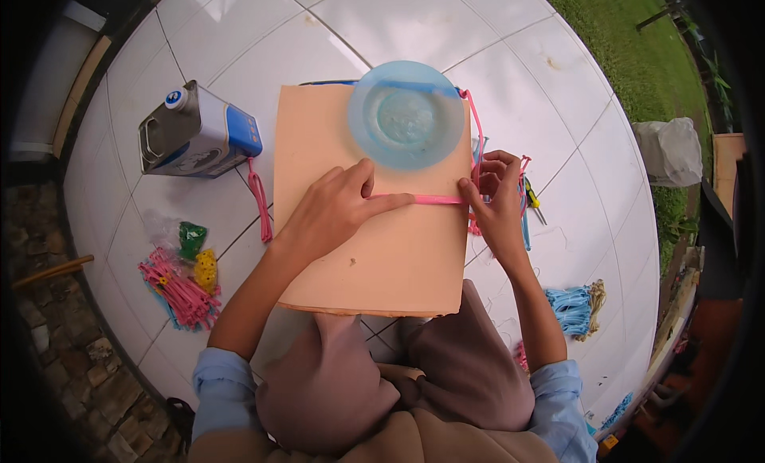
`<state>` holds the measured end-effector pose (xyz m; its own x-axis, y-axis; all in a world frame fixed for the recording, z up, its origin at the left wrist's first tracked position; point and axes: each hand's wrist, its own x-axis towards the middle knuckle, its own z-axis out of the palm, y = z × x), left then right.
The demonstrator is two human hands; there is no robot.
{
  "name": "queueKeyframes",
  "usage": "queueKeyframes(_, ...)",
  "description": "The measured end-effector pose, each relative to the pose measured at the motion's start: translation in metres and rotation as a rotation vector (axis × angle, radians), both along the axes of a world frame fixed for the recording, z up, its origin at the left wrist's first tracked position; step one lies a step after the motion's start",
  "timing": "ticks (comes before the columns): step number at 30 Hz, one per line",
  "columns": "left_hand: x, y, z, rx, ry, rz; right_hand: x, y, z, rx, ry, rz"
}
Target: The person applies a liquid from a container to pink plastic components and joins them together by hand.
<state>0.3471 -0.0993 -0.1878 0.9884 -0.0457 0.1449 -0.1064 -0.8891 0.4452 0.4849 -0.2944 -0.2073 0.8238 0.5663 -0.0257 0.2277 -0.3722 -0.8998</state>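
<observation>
Forearms (pixel 259 292) flank the peach board (pixel 382 256). Your left hand (pixel 339 196) lies on the board's middle, thumb spread from curled fingers, along the pink strip (pixel 440 199). At its right edge, your right hand (pixel 498 200) bends upward, thumb on the strip; whether its fingers pinch, I can't tell. A blue bowl (pixel 406 148) overhangs its far edge.

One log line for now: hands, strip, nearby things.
left hand: touching pink strip; right hand: at strip by right edge of board, grip unclear; blue bowl: on board; metal can: on floor, left of board
</observation>
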Motion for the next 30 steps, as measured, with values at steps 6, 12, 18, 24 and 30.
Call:
queueKeyframes(6, 0.001, -0.026, -0.005, -0.068, -0.276, 0.023, -0.013, -0.044, -0.002, 0.266, 0.278, -0.244)
queueKeyframes(12, -0.018, -0.027, 0.058, -0.889, -0.106, 0.057, -0.050, -0.089, 0.118, 0.485, 0.190, -0.018)
queueKeyframes(18, -0.077, -0.018, 0.169, -0.596, -0.965, 0.430, -0.110, -0.032, 0.260, 0.735, -0.106, 0.060)
queueKeyframes(24, -0.140, -0.040, 0.217, -0.722, -0.279, 0.092, -0.160, 0.056, 0.299, 0.888, -0.114, 0.142)
queueKeyframes(30, -0.161, 0.035, 0.193, -0.427, -0.879, 0.536, -0.163, 0.135, 0.195, 0.833, 0.841, 0.121)
